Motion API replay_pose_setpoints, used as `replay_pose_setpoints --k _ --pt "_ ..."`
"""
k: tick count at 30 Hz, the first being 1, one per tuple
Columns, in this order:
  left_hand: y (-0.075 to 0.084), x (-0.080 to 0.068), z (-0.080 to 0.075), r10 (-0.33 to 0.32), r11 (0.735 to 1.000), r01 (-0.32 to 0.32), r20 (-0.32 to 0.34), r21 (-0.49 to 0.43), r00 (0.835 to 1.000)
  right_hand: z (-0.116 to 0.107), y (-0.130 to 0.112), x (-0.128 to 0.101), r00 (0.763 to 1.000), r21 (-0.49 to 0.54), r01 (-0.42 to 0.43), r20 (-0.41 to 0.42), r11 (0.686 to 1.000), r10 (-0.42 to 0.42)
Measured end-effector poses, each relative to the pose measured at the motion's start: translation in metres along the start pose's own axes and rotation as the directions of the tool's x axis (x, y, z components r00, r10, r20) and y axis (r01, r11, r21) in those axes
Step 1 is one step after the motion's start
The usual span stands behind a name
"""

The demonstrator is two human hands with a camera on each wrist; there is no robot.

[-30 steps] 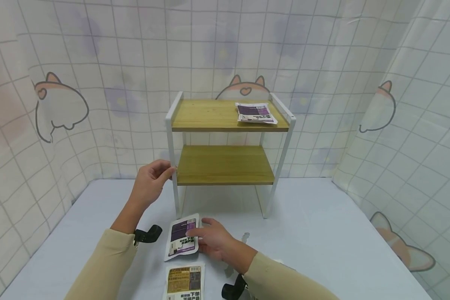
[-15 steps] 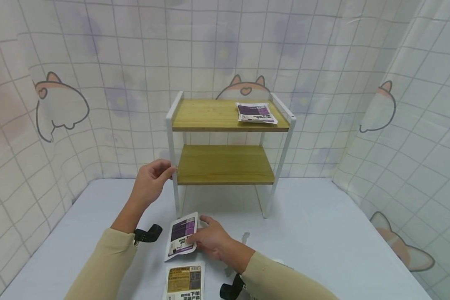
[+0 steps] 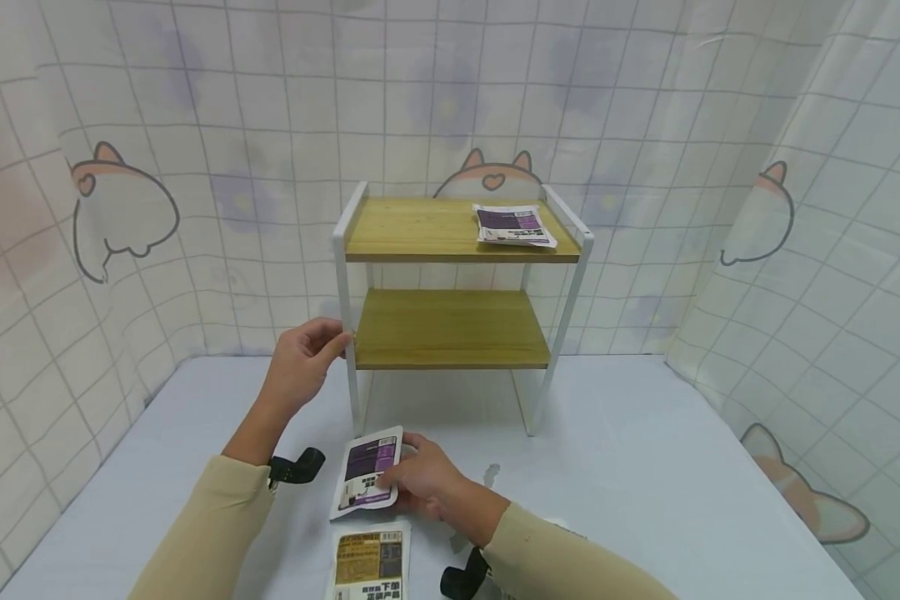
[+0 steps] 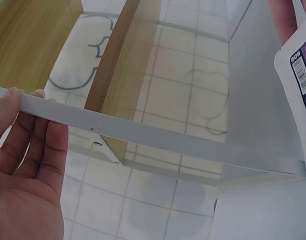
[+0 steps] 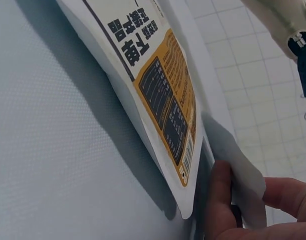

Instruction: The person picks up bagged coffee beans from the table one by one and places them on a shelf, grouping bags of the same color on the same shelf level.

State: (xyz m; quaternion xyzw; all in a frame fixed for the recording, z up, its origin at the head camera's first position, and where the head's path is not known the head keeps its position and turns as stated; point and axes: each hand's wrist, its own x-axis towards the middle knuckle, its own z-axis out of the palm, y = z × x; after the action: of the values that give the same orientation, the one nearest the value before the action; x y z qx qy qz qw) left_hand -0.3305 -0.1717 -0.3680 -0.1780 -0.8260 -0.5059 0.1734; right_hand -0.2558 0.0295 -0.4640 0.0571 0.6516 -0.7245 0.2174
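Pinching the purple pouch [image 3: 367, 471] at its right edge, the right hand [image 3: 420, 483] has thumb on top & fingers curled under, so the pouch is tipped up off the table [image 3: 645, 467]; right wrist view shows a fingertip [image 5: 220, 200] tucked beneath the white pouch edge. Pouch sits at approx 6 o'clock from the rack, near the front of the table. Just below it, toward the person, lies an orange pouch [image 3: 369, 562] flat on the table, close to the purple one; can't tell if they touch.

Left hand [image 3: 300, 362] is at approx 11 o'clock from the purple pouch, fingers & thumb closed round the white front-left post [image 3: 351, 383] of the two-tier rack [image 3: 450, 329], at lower-shelf height; left wrist view shows the fingers [image 4: 40, 145] behind the white bar, w/ thumb on its near side.

Rack has 2 wooden shelves in a white frame. On the top shelf, right side, at approx 1 o'clock from the hands, lies a second purple pouch [image 3: 515, 225], flat. Behind & to both sides hangs a grid-pattern curtain [image 3: 195, 125] w/ cartoon prints.
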Motion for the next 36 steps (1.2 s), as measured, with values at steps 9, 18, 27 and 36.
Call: replay_pose_setpoints --k 9,18,27,36 --pt "0.001 0.0 0.0 0.017 1.0 -0.017 -0.001 -0.001 1.0 -0.008 -0.004 0.0 1.0 0.05 -0.001 -0.005 0.999 0.001" --pt "-0.001 0.001 0.001 0.008 1.0 -0.007 -0.004 0.011 1.0 -0.016 -0.006 -0.001 1.0 0.09 0.008 0.002 0.996 -0.008" --pt "0.0 0.001 0.001 -0.008 1.0 0.008 -0.003 0.019 1.0 -0.022 -0.007 -0.004 1.0 0.085 0.022 0.01 0.996 -0.023" --pt "0.001 0.0 0.001 -0.013 1.0 0.013 0.0 0.01 1.0 -0.029 -0.011 -0.013 0.998 0.106 0.042 0.045 0.994 -0.047"
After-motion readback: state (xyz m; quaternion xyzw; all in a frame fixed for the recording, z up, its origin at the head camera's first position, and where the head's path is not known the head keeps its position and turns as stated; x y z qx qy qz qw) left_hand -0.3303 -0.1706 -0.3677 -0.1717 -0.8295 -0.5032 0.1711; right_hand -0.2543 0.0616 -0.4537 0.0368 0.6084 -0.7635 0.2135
